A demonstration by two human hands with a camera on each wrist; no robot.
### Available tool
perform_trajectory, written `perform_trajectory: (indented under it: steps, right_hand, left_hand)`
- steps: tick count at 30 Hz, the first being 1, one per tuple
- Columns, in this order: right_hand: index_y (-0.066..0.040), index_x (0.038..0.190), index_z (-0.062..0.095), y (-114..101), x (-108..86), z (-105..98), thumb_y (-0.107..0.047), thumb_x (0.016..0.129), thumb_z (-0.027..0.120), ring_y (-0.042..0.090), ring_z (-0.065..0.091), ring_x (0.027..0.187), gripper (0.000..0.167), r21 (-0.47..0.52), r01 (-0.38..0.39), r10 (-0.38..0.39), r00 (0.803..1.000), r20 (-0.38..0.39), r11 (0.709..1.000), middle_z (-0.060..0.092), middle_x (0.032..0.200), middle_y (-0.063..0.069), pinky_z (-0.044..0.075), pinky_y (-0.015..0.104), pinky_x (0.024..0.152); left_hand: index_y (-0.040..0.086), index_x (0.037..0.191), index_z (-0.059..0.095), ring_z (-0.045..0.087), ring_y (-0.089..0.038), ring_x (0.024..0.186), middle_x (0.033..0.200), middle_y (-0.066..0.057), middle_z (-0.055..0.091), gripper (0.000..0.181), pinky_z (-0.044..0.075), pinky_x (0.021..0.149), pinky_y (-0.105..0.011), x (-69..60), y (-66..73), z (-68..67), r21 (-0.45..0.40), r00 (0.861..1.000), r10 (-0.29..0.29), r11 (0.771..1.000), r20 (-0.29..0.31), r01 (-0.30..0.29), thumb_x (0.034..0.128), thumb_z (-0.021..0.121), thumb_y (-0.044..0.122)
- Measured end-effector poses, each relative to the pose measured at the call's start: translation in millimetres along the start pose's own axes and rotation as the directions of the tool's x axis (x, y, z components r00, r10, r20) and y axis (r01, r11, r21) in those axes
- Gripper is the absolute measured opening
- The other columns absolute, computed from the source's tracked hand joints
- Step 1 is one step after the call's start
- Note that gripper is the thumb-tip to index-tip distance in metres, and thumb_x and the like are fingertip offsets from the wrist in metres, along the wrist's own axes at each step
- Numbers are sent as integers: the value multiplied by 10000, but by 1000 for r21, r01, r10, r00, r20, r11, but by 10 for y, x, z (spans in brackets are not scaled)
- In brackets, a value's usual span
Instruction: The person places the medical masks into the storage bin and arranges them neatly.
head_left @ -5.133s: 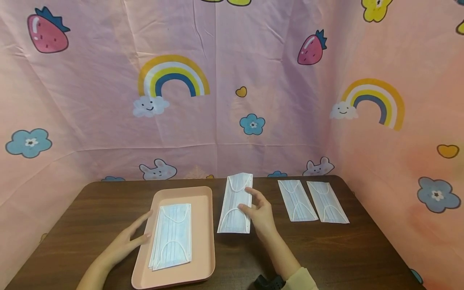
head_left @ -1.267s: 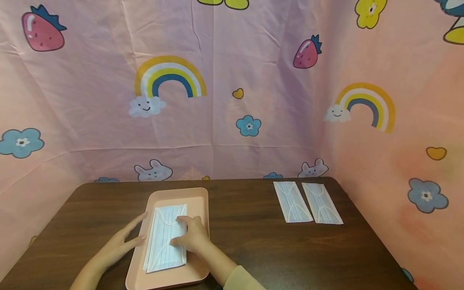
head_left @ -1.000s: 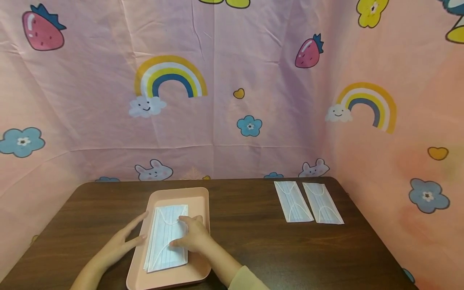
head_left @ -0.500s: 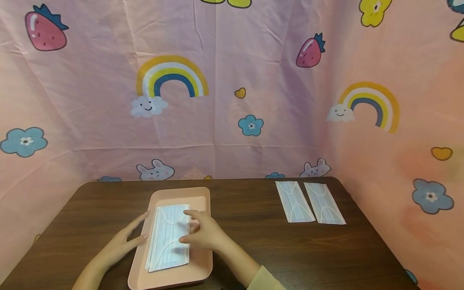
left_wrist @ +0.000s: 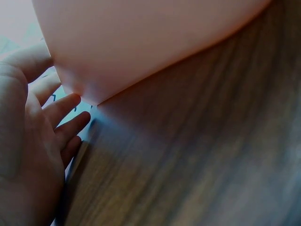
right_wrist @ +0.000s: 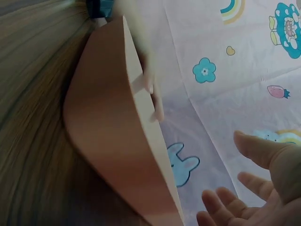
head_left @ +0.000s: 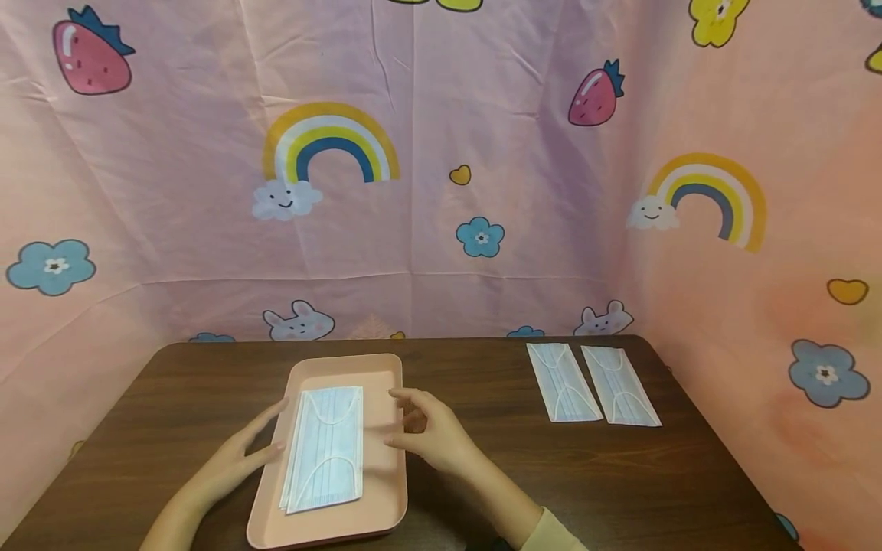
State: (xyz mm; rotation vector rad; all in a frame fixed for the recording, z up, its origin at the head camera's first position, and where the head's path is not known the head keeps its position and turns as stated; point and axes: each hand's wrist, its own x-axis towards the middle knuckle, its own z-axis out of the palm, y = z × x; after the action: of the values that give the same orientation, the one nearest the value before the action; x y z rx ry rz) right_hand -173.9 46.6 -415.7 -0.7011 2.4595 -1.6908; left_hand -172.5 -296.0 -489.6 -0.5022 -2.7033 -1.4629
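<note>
A small stack of pale blue pleated face masks [head_left: 327,448] with white ear loops lies flat in the pink tray [head_left: 383,511], towards its left side. My left hand [head_left: 227,463] rests its fingertips against the tray's left rim, thumb and fingers spread; the left wrist view shows these fingers [left_wrist: 63,109] by the tray wall [left_wrist: 136,42]. Over the tray's right rim hovers my right hand [head_left: 439,438], fingers relaxed and apart, with nothing in it. In the right wrist view that hand [right_wrist: 258,183] is clear of the tray's side [right_wrist: 103,108].
Two more face masks, one [head_left: 565,383] beside the other [head_left: 622,386], lie flat at the table's far right. The dark wooden table [head_left: 586,490] meets a pink patterned cloth backdrop [head_left: 413,229] behind and at the sides.
The right hand carried a face mask leftward from the table, laid it on the stack in the tray, let go, and drew back right. The left hand has stayed at the tray's rim.
</note>
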Motion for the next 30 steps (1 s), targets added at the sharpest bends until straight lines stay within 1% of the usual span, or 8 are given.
perform_trajectory:
  steps: [3,5,8,11,15,20,25,30]
  right_hand:
    - [-176,1301,572,63,-52,-101,-123,801,785,281,599,976,546,18,7,-7,1000,-30,1000,578,1161,71,520,369,810]
    - [-183,1298,572,99,-90,-176,-135,811,777,267,595,986,531,23,8,-7,999,-45,1000,582,1165,72,514,387,812]
    - [-169,1295,573,144,-138,-297,-136,818,770,285,591,1010,517,38,10,-8,998,-60,999,587,1170,68,503,445,844]
    - [-153,1288,576,186,-179,-419,-134,817,771,305,590,1018,511,22,22,-20,997,-80,1000,596,1166,69,490,482,861]
    - [-137,1271,587,250,-221,-589,-122,810,775,308,595,1011,499,-19,38,-40,992,-117,999,608,1161,77,480,507,862]
    - [-129,1269,591,353,-287,-830,-147,815,773,292,599,1016,489,-59,21,-29,988,-153,998,607,1174,67,480,490,866]
    - [-92,1266,592,503,-347,-1096,-136,818,768,360,602,1014,484,-84,-5,-11,982,-188,996,609,1164,100,485,488,858]
    - [-85,1277,577,628,-424,-1382,-153,829,758,354,610,1008,488,-142,-15,-16,977,-211,990,603,1159,111,498,429,842]
  left_hand:
    - [157,1504,319,210,-475,1326,1508,-229,279,661,194,954,-741,7,9,-1,3,1000,-9,1000,1,9,920,625,183]
    - [154,1503,319,206,-508,1316,1507,-235,276,661,191,954,-743,10,16,-3,2,1000,-15,1000,3,15,919,626,189]
    - [160,1504,319,206,-476,1327,1509,-226,276,659,189,962,-736,10,20,-3,1,1000,-17,1000,2,17,921,624,195]
    - [160,1502,324,211,-451,1331,1507,-227,281,655,192,962,-735,5,17,-2,4,1000,-11,1000,-3,11,921,624,195]
    - [163,1501,326,215,-493,1319,1504,-229,287,656,194,958,-739,2,15,0,6,1000,-11,1000,-4,11,919,625,198]
    - [174,1504,321,199,-516,1322,1512,-216,281,657,185,961,-740,4,11,-1,-6,1000,-18,1000,1,18,921,625,198]
    - [177,1506,317,193,-502,1327,1515,-214,275,659,182,959,-743,2,4,-7,-11,1000,-9,1000,3,9,924,624,191]
    - [148,1506,310,186,-534,1320,1507,-251,264,659,179,942,-758,11,1,-4,-9,1000,-6,1000,6,6,924,616,187]
